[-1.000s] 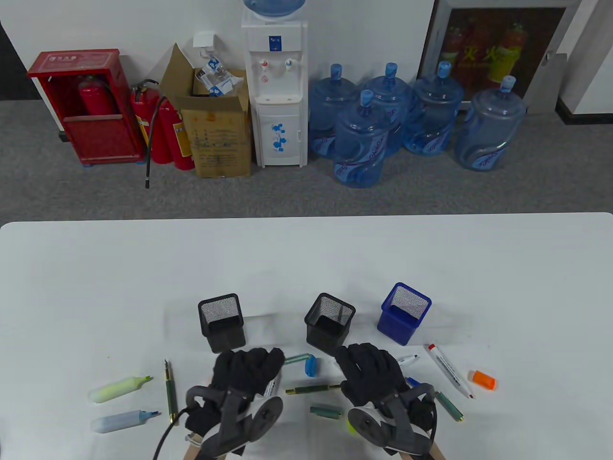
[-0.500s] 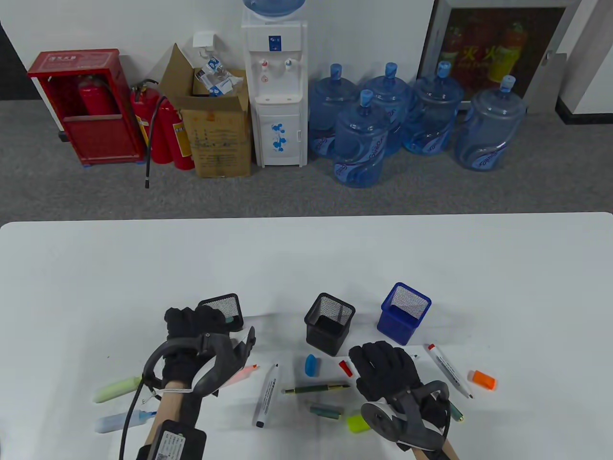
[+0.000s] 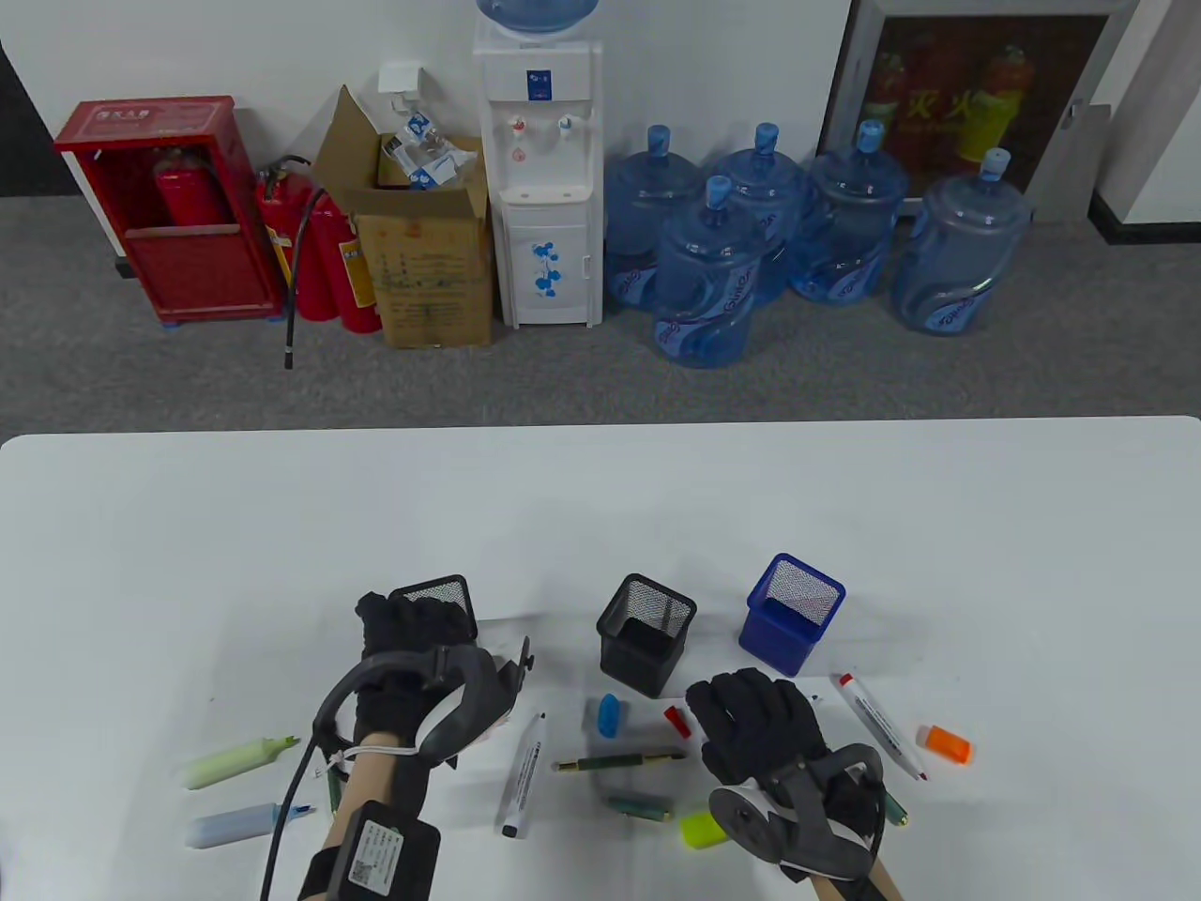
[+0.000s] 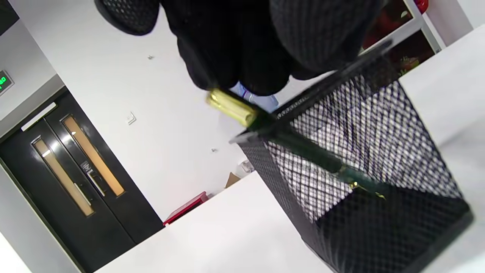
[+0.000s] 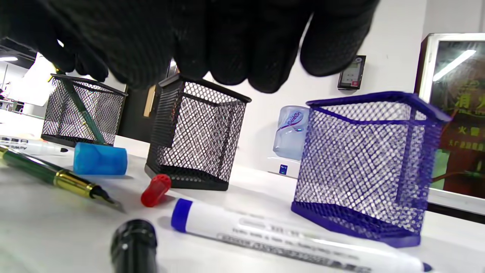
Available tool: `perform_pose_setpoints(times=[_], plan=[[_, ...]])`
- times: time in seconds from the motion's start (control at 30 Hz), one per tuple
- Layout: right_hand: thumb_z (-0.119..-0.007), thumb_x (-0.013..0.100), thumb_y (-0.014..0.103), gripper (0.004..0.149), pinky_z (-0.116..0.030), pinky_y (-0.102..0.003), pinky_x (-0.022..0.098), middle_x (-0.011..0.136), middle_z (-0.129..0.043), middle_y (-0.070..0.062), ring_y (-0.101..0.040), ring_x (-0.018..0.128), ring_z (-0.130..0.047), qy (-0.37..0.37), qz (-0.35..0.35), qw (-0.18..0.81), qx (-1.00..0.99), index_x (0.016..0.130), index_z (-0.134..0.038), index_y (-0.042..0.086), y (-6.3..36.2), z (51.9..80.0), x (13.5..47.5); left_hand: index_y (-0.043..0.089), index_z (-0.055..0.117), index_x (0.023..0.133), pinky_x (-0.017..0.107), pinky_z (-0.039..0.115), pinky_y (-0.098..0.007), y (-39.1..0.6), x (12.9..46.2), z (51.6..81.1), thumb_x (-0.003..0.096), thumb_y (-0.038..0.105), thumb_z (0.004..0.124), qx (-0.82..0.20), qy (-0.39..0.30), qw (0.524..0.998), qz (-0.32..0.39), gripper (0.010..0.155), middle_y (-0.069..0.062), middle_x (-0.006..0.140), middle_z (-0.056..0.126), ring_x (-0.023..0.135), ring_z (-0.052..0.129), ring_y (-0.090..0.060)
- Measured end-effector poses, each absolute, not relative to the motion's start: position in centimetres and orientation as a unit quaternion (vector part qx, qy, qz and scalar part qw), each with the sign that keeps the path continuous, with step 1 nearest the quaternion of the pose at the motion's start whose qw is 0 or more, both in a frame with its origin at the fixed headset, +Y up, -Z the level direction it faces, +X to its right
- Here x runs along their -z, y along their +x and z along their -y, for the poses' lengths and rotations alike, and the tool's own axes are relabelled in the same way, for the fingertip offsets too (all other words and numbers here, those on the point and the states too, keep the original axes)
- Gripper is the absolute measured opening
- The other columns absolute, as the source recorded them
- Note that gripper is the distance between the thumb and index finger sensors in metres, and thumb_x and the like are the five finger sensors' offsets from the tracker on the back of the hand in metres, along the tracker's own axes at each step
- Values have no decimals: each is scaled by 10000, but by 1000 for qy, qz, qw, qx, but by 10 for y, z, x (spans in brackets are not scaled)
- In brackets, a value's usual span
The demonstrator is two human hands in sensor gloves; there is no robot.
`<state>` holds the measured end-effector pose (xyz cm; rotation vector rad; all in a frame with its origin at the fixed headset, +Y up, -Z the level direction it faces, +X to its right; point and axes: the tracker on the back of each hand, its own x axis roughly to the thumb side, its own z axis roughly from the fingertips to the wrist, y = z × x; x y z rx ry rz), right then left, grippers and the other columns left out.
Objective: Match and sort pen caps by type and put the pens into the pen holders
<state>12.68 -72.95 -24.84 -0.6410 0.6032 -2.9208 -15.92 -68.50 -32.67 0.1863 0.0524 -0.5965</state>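
At the left black mesh holder (image 4: 363,159), the left hand (image 3: 405,627) pinches the gold end of a green fountain pen (image 4: 303,148); the pen slants down into the holder, nib low and inside, so letting go is prob. all that's left, w/ the long axis already past the rim. The right hand (image 3: 755,727) rests on the desk (image 3: 985,563) nearer the blue-capped marker (image 5: 288,237); its grip looks relaxed, fingers apart, on nothing I can see.
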Motion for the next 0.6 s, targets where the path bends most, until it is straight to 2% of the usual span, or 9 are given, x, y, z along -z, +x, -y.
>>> perform_pose_setpoints(times=[0.17,0.27,0.37,0.43,0.53,0.6], plan=[[-774,393,466,631,-748,-541,682,1006,-754,-13,-272,933,-812,-197,-198,40,959,986,-694,264,134,728,251,458,771,934,788,577,-600,-154,309,658,405,403,775,248,137,959,-9,532,107,996,873,900,899,-232],[-774,394,466,629,-748,-543,681,1003,-758,-10,-271,931,-816,-189,-197,35,961,985,-696,265,139,728,252,453,789,919,770,608,-597,-146,294,655,405,405,777,211,164,963,14,516,92,966,900,861,927,-231],[-773,394,467,619,-749,-543,681,996,-771,-4,-268,927,-823,-184,-195,35,963,977,-709,270,143,728,253,443,808,908,751,628,-603,-140,279,668,408,409,776,145,170,974,34,502,93,949,916,840,945,-235],[-772,394,468,610,-749,-545,680,989,-781,-1,-269,924,-827,-180,-193,32,964,970,-718,275,144,729,254,435,814,907,750,625,-610,-133,272,689,412,403,782,97,167,980,40,497,81,946,921,837,944,-245],[-772,395,468,589,-748,-548,681,969,-807,7,-261,922,-835,-178,-187,30,966,953,-740,281,145,731,254,436,816,907,744,636,-608,-129,273,721,407,411,783,99,135,985,50,502,84,945,923,837,947,-242],[-772,394,470,587,-748,-549,681,967,-812,9,-260,921,-837,-177,-183,33,966,950,-745,283,145,732,254,437,816,908,738,643,-607,-134,275,732,400,417,785,135,99,985,50,509,79,949,925,852,943,-251]])
